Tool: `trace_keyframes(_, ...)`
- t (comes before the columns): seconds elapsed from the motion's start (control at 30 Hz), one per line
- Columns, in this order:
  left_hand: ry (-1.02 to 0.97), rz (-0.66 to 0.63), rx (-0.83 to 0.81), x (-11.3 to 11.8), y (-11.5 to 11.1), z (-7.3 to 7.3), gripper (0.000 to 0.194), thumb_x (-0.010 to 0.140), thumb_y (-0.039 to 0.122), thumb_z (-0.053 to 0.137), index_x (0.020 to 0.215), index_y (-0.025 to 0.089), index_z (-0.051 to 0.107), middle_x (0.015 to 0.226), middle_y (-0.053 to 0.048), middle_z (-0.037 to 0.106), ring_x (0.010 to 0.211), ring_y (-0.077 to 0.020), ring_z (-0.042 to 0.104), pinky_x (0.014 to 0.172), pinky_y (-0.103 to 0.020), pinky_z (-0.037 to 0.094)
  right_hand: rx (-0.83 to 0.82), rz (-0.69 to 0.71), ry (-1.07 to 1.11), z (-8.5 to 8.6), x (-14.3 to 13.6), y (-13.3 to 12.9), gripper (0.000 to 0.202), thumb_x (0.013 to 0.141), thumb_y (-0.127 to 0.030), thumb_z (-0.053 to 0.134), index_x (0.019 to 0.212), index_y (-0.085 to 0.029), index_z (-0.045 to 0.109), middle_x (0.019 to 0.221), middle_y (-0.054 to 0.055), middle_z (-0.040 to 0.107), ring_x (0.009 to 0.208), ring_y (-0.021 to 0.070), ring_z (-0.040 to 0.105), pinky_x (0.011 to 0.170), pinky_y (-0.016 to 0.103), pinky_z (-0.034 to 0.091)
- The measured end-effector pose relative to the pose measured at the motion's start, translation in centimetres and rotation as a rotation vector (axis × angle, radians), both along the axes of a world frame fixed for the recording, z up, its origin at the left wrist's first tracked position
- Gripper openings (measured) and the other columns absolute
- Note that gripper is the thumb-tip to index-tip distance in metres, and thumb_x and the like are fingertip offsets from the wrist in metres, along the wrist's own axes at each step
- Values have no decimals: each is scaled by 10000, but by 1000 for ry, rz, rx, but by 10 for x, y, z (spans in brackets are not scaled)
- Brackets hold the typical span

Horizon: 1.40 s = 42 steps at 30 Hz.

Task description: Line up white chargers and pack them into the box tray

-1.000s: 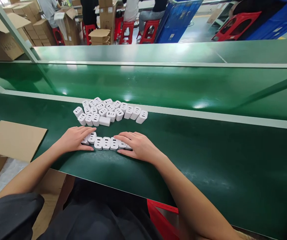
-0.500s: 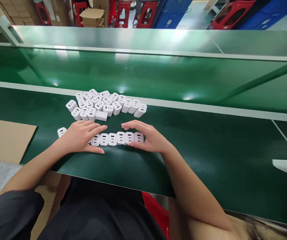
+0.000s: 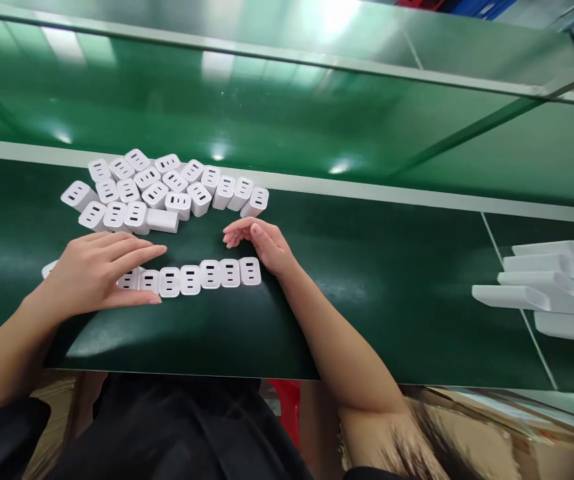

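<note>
Straddling a row of white chargers (image 3: 190, 280), probably to keep it straight.
Spanning it loosely with a wide-spread left hand (image 3: 94, 272); poising a half-curled, empty right hand (image 3: 261, 243) behind the other end. Counting seven rightward, one leftward, perhaps more hidden beneath; behind, twenty-one in a cluster (image 3: 155, 195).

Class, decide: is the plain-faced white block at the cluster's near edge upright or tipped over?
Tipped over: the white block lies with a plain side up, while neighbouring blocks show slotted ends.
</note>
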<state>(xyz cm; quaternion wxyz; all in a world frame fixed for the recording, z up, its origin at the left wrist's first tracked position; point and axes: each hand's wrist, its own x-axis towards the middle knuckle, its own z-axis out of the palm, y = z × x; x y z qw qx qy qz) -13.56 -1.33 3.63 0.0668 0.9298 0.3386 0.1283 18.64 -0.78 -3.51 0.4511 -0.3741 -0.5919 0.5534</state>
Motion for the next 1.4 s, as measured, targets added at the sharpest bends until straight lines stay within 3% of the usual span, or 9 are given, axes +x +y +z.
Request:
trace_keyframes(0.17, -39, -89, 154, -1, 4, -2, 530, 847, 625, 626, 1248, 279, 622, 1000, -26, 738, 890, -239, 719, 775, -358, 572, -27, 25, 4, -1, 3, 1, 540, 921, -681, 477, 998, -187, 679, 891, 53, 695, 767, 161, 645, 778, 334, 544)
trace_keyframes(0.4, -16, -134, 210, 2, 7, 1, 517, 860, 566, 657, 1275, 265, 590, 958, -37, 744, 840, -243, 720, 700, -348, 556, 47, 150, 38, -1, 9, 4, 316, 959, -456, 569, 1088, -191, 681, 972, 39, 701, 838, 133, 644, 825, 282, 529)
trace_keyframes(0.57, 1, -129, 204, 2, 8, -1, 503, 877, 541, 647, 1285, 251, 588, 947, -43, 737, 844, -250, 715, 692, -357, 545, 99, 467, -63, 8, 22, 8, 397, 913, -381, 651, 1259, -190, 621, 1196, 82, 672, 1088, 191, 625, 979, 331, 491)
trace_keyframes(0.63, 2, -127, 203, 1, 8, -1, 509, 872, 536, 657, 1288, 250, 588, 955, -46, 736, 853, -250, 712, 696, -357, 543, 112, 529, -95, 11, 25, 9, 428, 908, -381, 656, 1287, -190, 603, 1246, 91, 653, 1153, 204, 601, 1018, 347, 475)
trace_keyframes(0.93, -16, -105, 156, -1, 8, -3, 525, 848, 556, 677, 1290, 282, 608, 978, -42, 736, 885, -246, 703, 735, -349, 545, 138, 504, -182, 13, 20, 7, 412, 898, -331, 676, 1281, -196, 608, 1218, 82, 664, 1108, 182, 615, 981, 325, 503)
trace_keyframes(1.4, -7, -141, 200, 4, 5, -1, 491, 865, 583, 641, 1181, 208, 643, 958, -58, 753, 795, -218, 705, 681, -317, 517, -3, 541, -36, 6, 33, 11, 477, 870, -262, 717, 1325, -214, 582, 1280, 91, 638, 1169, 192, 601, 1014, 340, 492)
